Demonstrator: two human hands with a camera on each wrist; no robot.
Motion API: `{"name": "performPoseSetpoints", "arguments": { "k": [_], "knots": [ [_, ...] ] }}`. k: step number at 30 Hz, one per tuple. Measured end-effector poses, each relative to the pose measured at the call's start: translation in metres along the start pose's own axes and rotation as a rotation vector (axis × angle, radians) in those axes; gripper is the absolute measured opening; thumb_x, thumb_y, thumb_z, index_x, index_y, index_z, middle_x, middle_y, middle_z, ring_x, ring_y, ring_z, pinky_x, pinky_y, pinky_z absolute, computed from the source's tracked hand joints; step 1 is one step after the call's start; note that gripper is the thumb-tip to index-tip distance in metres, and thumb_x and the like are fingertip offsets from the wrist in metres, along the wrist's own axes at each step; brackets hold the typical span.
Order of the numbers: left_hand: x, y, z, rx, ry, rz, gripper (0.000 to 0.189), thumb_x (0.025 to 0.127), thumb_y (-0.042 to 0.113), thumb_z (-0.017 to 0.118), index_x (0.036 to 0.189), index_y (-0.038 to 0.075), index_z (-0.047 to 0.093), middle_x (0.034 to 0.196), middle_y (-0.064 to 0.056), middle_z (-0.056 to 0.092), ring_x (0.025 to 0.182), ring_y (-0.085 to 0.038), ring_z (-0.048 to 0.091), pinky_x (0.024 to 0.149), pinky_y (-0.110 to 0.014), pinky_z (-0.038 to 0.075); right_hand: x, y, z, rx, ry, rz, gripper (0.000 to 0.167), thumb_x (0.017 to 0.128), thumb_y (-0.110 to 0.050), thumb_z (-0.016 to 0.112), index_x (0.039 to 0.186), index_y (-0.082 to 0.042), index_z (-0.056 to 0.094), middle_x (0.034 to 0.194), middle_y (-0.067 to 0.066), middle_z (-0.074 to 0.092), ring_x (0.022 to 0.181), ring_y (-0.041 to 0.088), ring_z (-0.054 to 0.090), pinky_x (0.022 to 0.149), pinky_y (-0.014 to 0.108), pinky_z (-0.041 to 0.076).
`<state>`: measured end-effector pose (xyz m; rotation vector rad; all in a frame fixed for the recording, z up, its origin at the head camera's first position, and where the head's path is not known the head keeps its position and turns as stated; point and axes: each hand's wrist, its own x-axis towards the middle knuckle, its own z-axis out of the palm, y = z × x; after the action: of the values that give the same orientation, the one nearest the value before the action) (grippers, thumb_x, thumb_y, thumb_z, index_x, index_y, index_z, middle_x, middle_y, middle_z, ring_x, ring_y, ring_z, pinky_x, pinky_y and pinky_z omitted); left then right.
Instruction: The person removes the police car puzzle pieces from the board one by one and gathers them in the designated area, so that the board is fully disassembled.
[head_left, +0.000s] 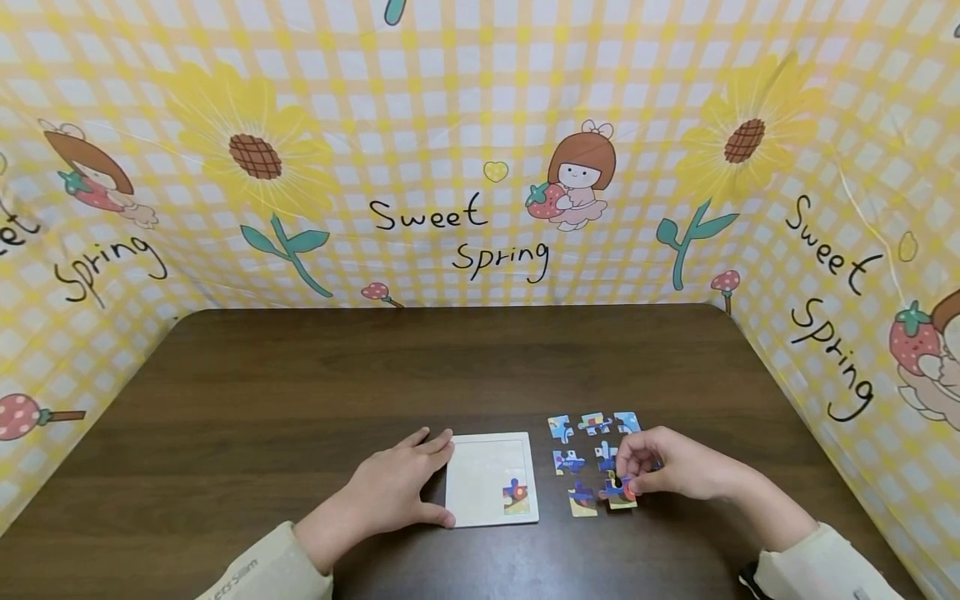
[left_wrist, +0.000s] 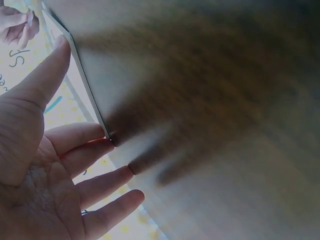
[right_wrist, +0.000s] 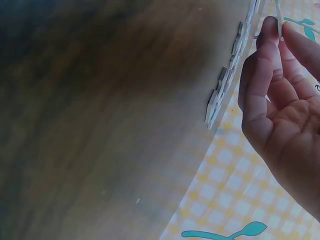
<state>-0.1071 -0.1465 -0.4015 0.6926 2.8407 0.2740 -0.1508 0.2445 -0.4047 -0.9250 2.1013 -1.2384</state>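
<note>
A pale square puzzle tray (head_left: 480,471) lies flat on the table, one jigsaw piece (head_left: 515,496) sitting in its lower right corner. My left hand (head_left: 386,490) rests at the tray's left side, fingers and thumb extended and touching its edge. Between thumb and fingertips, my right hand (head_left: 667,463) pinches a puzzle piece (head_left: 618,489) over the loose pieces to the right of the tray. Edge-on, that pinched puzzle piece (right_wrist: 280,19) also shows in the right wrist view. The fingers partly cover some pieces behind them.
Several loose pieces lie in rough rows right of the tray, among them a top left piece (head_left: 559,428) and a bottom left piece (head_left: 582,501). The dark wooden table (head_left: 450,358) is bounded by a yellow checked cloth (head_left: 420,150) at the back and sides.
</note>
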Motion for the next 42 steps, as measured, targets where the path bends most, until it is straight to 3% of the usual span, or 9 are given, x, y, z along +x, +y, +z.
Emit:
{"name": "performPoseSetpoints", "arguments": {
  "k": [12,19,27,35,42],
  "knots": [
    [0.001,0.0,0.001,-0.002,-0.004,0.001,0.094,0.072,0.059,0.08,0.143,0.004,0.052,0.154,-0.008,0.047,0.142,-0.039,0.042,0.094,-0.054,0.052,0.002,0.004,0.004,0.014,-0.034,0.034,0.007,0.089,0.0,0.068,0.091,0.003,0.062,0.077,0.014,0.066,0.07,0.002,0.058,0.061,0.02,0.049],
    [0.001,0.0,0.002,0.007,-0.008,0.001,0.094,0.072,0.06,0.08,0.144,0.005,0.052,0.154,-0.008,0.047,0.142,-0.038,0.042,0.093,-0.053,0.053,-0.002,0.004,0.003,-0.06,-0.005,0.057,0.007,0.089,-0.003,0.069,0.092,0.0,0.063,0.079,0.006,0.064,0.071,0.003,0.056,0.062,0.021,0.049],
    [0.002,-0.001,0.002,0.013,-0.015,-0.004,0.095,0.073,0.061,0.079,0.144,0.005,0.052,0.154,-0.007,0.046,0.143,-0.037,0.042,0.094,-0.052,0.052,-0.002,0.001,-0.001,-0.071,0.011,0.055,0.008,0.091,-0.002,0.066,0.098,0.002,0.063,0.082,0.004,0.063,0.071,0.003,0.056,0.062,0.022,0.05],
    [0.0,0.0,0.002,0.013,-0.015,0.004,0.095,0.073,0.061,0.078,0.144,0.005,0.051,0.154,-0.007,0.047,0.142,-0.037,0.042,0.094,-0.052,0.053,0.014,-0.009,0.0,-0.113,0.011,0.029,0.011,0.09,-0.005,0.069,0.098,0.001,0.064,0.08,0.002,0.064,0.07,0.003,0.056,0.062,0.021,0.048],
    [0.0,0.0,-0.001,0.008,-0.019,-0.008,0.094,0.073,0.061,0.079,0.145,0.006,0.051,0.155,-0.006,0.046,0.143,-0.037,0.041,0.094,-0.053,0.052,0.045,-0.029,0.006,-0.162,-0.007,0.002,0.009,0.089,-0.002,0.07,0.097,0.001,0.067,0.079,0.002,0.065,0.068,0.004,0.056,0.061,0.021,0.05]
  ]
}}
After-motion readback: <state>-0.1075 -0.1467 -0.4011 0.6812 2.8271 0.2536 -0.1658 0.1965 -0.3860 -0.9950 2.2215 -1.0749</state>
